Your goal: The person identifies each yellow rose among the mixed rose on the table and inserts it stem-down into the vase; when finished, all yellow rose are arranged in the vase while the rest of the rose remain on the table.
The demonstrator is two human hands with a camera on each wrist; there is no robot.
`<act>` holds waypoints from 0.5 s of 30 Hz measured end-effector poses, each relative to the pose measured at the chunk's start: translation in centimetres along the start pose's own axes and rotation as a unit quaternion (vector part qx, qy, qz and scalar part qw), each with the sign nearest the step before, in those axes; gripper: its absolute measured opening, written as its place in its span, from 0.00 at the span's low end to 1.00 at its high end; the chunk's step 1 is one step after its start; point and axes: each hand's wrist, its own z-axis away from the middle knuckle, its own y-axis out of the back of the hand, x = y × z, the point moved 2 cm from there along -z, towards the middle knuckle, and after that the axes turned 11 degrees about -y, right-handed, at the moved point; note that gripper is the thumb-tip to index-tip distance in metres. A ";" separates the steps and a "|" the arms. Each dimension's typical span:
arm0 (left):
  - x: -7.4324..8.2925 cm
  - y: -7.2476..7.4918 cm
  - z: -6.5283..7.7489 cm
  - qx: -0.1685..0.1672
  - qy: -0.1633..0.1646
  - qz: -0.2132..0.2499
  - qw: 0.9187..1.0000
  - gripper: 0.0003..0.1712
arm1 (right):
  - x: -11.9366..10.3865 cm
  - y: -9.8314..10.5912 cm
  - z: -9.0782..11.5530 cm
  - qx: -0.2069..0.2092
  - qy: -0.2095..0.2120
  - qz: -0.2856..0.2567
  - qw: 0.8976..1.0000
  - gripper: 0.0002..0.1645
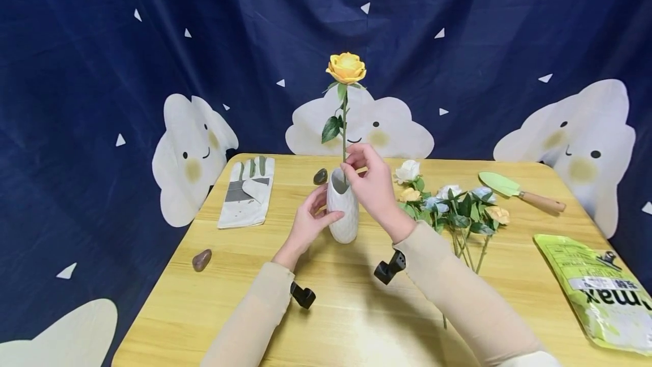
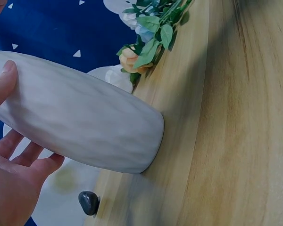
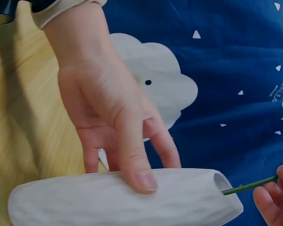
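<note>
A white textured vase (image 1: 343,217) stands upright on the wooden table. My left hand (image 1: 312,217) holds it from the side, thumb (image 2: 4,85) across the front and fingers (image 2: 26,153) around the far side. Above the vase my right hand (image 1: 373,183) pinches the green stem (image 1: 344,129) of a yellow rose (image 1: 346,68) between thumb and fingers. In the right wrist view the stem (image 3: 250,186) enters the mouth of the vase (image 3: 122,200); its lower end is hidden inside. The rose is upright, its bloom well above the hand.
Several artificial flowers (image 1: 460,214) lie to the right. Beyond them are a green trowel (image 1: 501,184) and a green bag (image 1: 596,293) with a black clip. At left lie a work glove (image 1: 248,191) and a brown stone (image 1: 201,260); a dark stone (image 1: 320,176) sits behind the vase.
</note>
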 end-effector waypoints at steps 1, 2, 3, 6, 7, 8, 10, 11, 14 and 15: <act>0.2 0.0 0.0 0.000 0.002 0.001 1.000 0.38 | 0.1 0.0 0.1 -0.001 0.002 0.004 1.000 0.14; 0.5 0.0 0.0 0.000 0.002 0.000 1.000 0.38 | 0.1 -0.1 0.1 -0.002 0.003 0.006 1.000 0.14; 0.8 -0.1 0.0 -0.001 0.003 0.000 1.000 0.38 | 0.2 -0.1 0.2 -0.004 0.005 0.009 1.000 0.14; 1.8 -0.3 0.1 -0.006 0.005 0.000 1.000 0.38 | 0.6 0.0 0.5 -0.012 0.018 0.017 1.000 0.15; 2.1 -0.4 0.1 -0.008 0.004 -0.004 1.000 0.38 | 0.8 0.1 0.7 -0.017 0.025 0.020 0.999 0.16; 2.3 -0.5 0.1 -0.008 0.006 -0.007 1.000 0.38 | 1.0 0.3 0.9 -0.021 0.031 0.024 0.999 0.16; 2.5 -0.6 0.1 -0.006 0.010 -0.011 1.000 0.38 | 1.4 0.8 1.4 -0.025 0.045 0.030 0.998 0.16; 2.5 -0.6 0.1 -0.004 0.013 -0.011 1.000 0.39 | 1.7 1.1 1.7 -0.025 0.050 0.034 0.998 0.15; 2.5 -0.6 0.1 0.002 0.018 -0.010 1.000 0.40 | 2.5 2.1 2.8 -0.025 0.049 0.038 0.998 0.11; 2.5 -0.6 0.1 0.004 0.018 -0.008 1.000 0.40 | 2.9 2.4 3.2 -0.023 0.045 0.039 0.998 0.10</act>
